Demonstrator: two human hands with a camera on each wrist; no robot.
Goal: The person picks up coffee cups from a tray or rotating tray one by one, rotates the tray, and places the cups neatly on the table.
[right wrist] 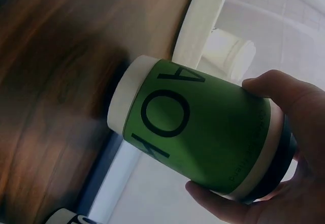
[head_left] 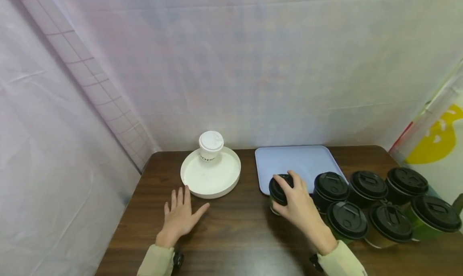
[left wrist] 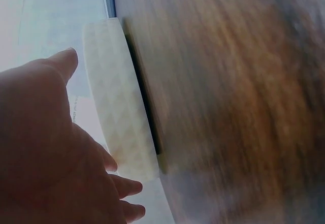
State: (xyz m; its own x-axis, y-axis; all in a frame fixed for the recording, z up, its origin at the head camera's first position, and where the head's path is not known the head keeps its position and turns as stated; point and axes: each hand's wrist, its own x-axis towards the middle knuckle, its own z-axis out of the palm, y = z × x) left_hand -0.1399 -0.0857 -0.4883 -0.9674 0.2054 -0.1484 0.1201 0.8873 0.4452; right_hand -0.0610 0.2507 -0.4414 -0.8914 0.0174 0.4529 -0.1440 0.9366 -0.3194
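My right hand (head_left: 298,205) grips a green paper coffee cup (right wrist: 195,127) with a black lid around its upper part. In the head view this cup overlaps the near left corner of the blue tray (head_left: 294,157). My left hand (head_left: 180,213) is spread, fingers straight and holding nothing, close to the near left side of the round white tray (head_left: 211,195). On that tray's far part stands a white lidded cup (head_left: 211,145). The left wrist view shows the round tray's faceted side (left wrist: 119,102) beyond my fingers.
Several black-lidded cups (head_left: 349,221) stand grouped at the right of the wooden table (head_left: 231,235), some overlapping the blue tray's near right corner. White cloth (head_left: 253,87) hangs behind the table and at the left. A yellow print (head_left: 435,141) shows at the far right.
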